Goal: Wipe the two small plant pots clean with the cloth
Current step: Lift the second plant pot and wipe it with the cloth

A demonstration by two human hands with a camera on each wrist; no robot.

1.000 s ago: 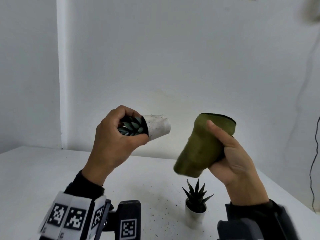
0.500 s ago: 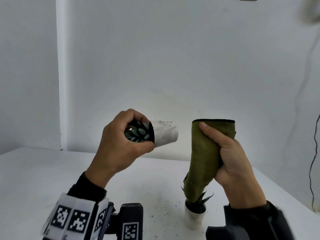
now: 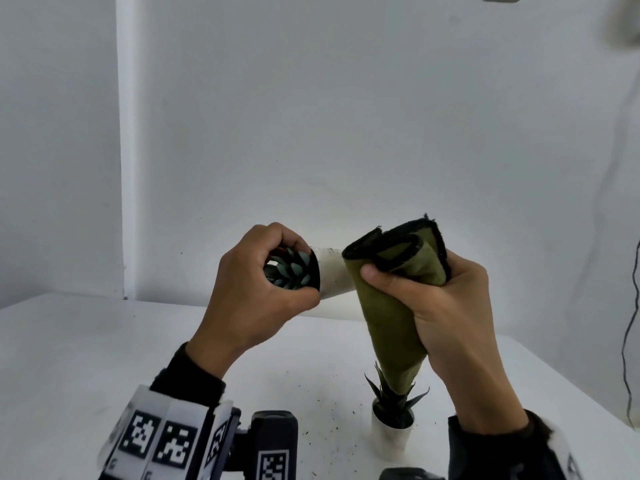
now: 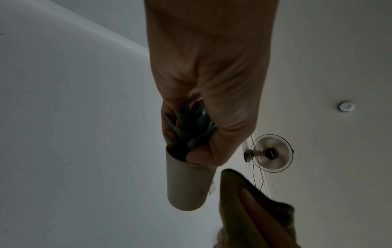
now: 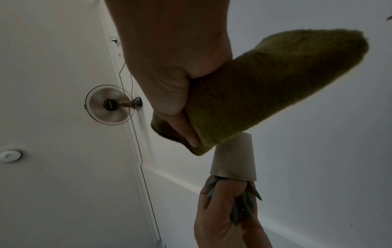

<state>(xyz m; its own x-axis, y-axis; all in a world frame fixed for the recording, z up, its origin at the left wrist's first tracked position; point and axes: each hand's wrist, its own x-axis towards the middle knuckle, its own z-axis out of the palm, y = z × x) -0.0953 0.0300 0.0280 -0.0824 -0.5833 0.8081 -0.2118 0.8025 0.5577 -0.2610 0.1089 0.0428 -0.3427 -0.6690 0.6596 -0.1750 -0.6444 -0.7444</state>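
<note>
My left hand [image 3: 263, 289] grips a small white pot [image 3: 334, 275] by its rim and blue-green succulent [image 3: 289, 268], holding it on its side in the air with its base pointing right. My right hand [image 3: 440, 306] grips a folded olive-green cloth [image 3: 391, 317] with a black edge; the cloth touches the pot's base end and hides it. In the left wrist view the pot [image 4: 186, 184] hangs beside the cloth [image 4: 252, 211]. In the right wrist view the cloth [image 5: 265, 94] meets the pot [image 5: 235, 159]. A second white pot [image 3: 391, 436] with a dark spiky plant stands on the table [image 3: 86, 358] under the cloth.
Dark soil specks lie scattered on the white table [image 3: 329, 410] near the standing pot. White walls close in behind and to the left. A black cable [image 3: 627, 341] hangs at the right. A wall fan [image 4: 271, 153] shows in the wrist views.
Both hands have come together: the right hand brought the cloth left and against the pot's base end, and the cloth's top fold has opened. The left hand shifted the pot slightly right.
</note>
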